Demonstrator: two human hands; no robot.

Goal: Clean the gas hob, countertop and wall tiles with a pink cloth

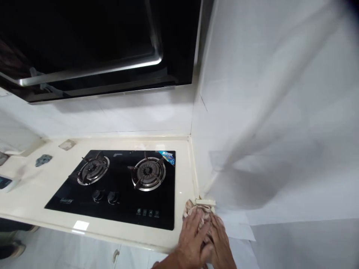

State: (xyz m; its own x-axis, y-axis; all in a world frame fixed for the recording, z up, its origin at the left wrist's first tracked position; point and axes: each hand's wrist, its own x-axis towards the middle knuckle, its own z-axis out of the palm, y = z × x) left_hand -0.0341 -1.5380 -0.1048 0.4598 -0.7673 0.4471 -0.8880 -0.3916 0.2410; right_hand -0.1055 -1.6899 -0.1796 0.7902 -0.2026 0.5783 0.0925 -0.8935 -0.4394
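Both my hands are pressed on a crumpled, pale patterned cloth (206, 210) at the front right corner of the counter, against the wall. My left hand (191, 235) lies over the cloth's left part, fingers pointing forward and curled onto it. Close beside it, my right hand (220, 237) grips the cloth's right part along the wall side. Folds of cloth show between and ahead of the fingers. Just beyond the cloth is the pale end of the counter's raised edge strip (205, 202). To the left lies a black two-burner gas hob (120, 186).
A black range hood (98, 45) hangs low above the hob. The white wall (266, 130) rises close on the right. On the cream counter (33, 190) lie a grey-blue rag (43, 160) and a small square pad (67, 145). A person's shoe (17, 249) shows at lower left.
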